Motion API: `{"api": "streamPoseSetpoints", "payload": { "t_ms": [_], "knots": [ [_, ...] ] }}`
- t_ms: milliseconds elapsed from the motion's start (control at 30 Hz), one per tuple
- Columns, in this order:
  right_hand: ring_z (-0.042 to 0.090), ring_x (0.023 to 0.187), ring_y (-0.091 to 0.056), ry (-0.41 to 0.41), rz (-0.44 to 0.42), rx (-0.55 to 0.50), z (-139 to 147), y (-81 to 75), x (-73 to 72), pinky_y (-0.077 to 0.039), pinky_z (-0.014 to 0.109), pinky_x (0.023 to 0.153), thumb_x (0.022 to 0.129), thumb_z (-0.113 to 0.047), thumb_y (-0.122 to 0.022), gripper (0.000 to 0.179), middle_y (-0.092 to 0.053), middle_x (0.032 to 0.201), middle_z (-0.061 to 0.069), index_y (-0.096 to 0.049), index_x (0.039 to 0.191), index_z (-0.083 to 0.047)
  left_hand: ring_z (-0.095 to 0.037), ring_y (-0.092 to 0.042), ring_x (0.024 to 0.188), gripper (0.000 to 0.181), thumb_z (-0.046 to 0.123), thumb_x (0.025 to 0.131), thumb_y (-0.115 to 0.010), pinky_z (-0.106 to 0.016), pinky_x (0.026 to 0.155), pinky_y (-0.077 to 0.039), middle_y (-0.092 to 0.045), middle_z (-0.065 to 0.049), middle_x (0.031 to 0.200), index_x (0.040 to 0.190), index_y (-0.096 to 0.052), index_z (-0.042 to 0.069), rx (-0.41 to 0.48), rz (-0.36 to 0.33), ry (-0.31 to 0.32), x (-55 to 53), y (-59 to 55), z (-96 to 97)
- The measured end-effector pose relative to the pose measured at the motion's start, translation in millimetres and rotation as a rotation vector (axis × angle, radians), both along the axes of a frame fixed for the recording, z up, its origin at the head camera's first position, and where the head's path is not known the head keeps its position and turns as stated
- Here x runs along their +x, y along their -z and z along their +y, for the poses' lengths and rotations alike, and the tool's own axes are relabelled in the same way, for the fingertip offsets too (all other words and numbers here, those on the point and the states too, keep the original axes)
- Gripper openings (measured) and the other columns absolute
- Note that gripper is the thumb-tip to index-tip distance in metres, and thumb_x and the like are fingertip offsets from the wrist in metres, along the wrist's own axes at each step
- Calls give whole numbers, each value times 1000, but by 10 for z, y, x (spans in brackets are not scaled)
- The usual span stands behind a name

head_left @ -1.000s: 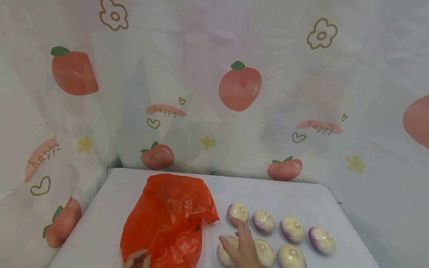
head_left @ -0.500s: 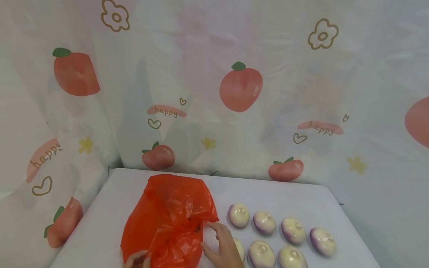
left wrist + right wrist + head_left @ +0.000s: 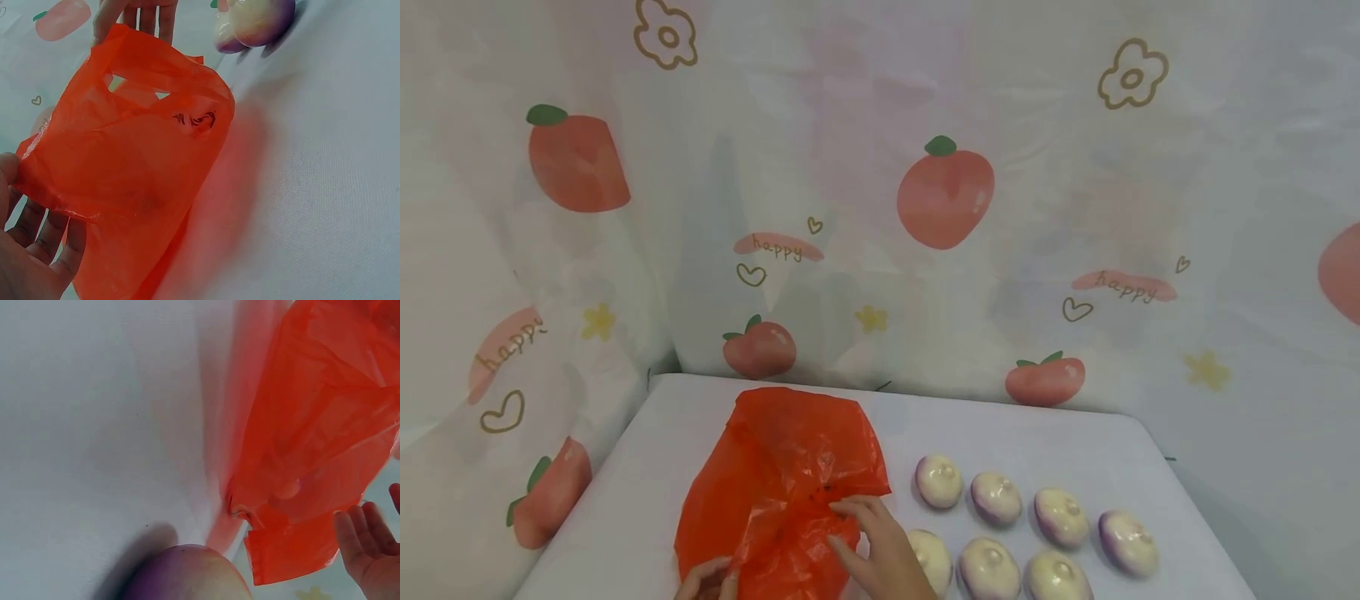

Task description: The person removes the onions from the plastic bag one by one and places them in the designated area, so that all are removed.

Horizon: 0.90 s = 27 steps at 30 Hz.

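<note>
A red plastic bag (image 3: 797,442) lies crumpled on the left half of the table. My left hand (image 3: 706,582) pinches its near edge between thumb and fingers; the left wrist view shows that hand (image 3: 37,250) at the bag's rim. On the bag's right side is my right hand (image 3: 886,548), thumb and fingers apart, holding nothing. Its fingertips overlap the bag in the head view; whether they touch it, I cannot tell. Closest to the right hand is a round cream-and-purple vegetable (image 3: 934,560), turnip-like, partly hidden behind the wrist.
Several more such vegetables (image 3: 992,568) stand in two rows on the right half of the white-covered table (image 3: 1037,442). A curtain (image 3: 850,167) printed with fruit and flowers hangs behind and beside the table.
My right hand has moved left, from above the vegetables to the bag's right side. The left hand keeps its hold on the bag's edge.
</note>
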State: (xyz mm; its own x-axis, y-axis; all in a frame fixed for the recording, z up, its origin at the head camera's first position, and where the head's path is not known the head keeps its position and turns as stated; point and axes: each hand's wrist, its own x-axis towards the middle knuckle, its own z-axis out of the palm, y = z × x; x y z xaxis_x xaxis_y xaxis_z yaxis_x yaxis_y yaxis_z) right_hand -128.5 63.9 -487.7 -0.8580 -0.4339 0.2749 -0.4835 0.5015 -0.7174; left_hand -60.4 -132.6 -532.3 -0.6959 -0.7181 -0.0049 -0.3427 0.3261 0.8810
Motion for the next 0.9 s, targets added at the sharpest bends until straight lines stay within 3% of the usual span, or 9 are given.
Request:
{"api": "streamPoseSetpoints", "payload": {
  "t_ms": [167, 433, 633, 900],
  "knots": [
    [16, 104, -52, -58, -27, 61, -60, -19, -63, -45, 36, 90, 93, -43, -56, 36, -50, 117, -5, -60, 119, -19, -21, -56, 64, 10, 0, 87, -62, -23, 52, -47, -64, -12, 81, 96, -63, -2, 1, 92, 18, 12, -88, -7],
    [16, 97, -55, -34, -214, 290, -144, -186, -101, -49, 40, 83, 85, -45, -65, 46, -57, 111, -4, -60, 120, -16, -21, -57, 67, 10, 2, 87, -63, -22, 53, -47, -64, -10, 83, 98, -63, 1, -1, 41, -2, 13, -64, 9],
    [13, 91, -53, -62, -196, 314, -225, -230, -185, -50, 37, 81, 85, -40, -67, 46, -57, 106, -2, -60, 121, -13, -22, -57, 67, 12, 2, 87, -63, -21, 53, -46, -64, -11, 84, 99, -63, 0, 36, 38, 0, 16, -72, -4],
    [13, 98, -51, -77, -197, 346, -342, -318, -297, -51, 33, 79, 83, -40, -70, 50, -56, 114, -3, -57, 125, -16, -19, -57, 63, 10, -1, 87, -62, -22, 53, -47, -64, -11, 81, 97, -63, -2, 29, 115, 10, 26, -118, 16]
  ]
}}
